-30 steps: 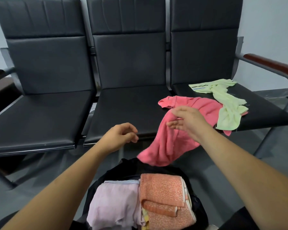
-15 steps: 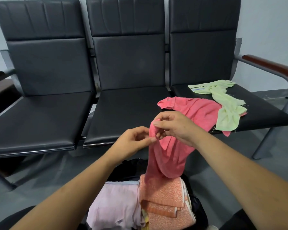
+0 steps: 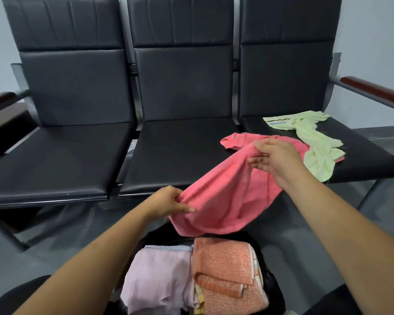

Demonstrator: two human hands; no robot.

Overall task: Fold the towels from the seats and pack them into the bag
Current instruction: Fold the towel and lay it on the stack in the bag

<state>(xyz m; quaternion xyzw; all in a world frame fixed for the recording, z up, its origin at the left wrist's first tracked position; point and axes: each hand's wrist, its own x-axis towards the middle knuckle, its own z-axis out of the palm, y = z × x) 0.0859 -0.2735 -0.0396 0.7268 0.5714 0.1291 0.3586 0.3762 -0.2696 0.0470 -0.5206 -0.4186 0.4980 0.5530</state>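
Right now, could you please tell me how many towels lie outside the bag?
2: the pink towel, gripped by the left hand and right hand; the green towel on the right seat. None appears hidden.

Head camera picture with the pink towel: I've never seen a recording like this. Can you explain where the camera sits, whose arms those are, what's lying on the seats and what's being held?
There is no machine here. A person wears a wide-angle camera on the head, so you look down along their own two bare arms. The left hand and the right hand each grip the pink towel, which is stretched between them above the open black bag. The towel's far end lies where the middle seat meets the right seat. A crumpled pale green towel lies on the right seat, overlapping the pink one's edge. In the bag, a folded orange towel and a folded lilac towel sit side by side.
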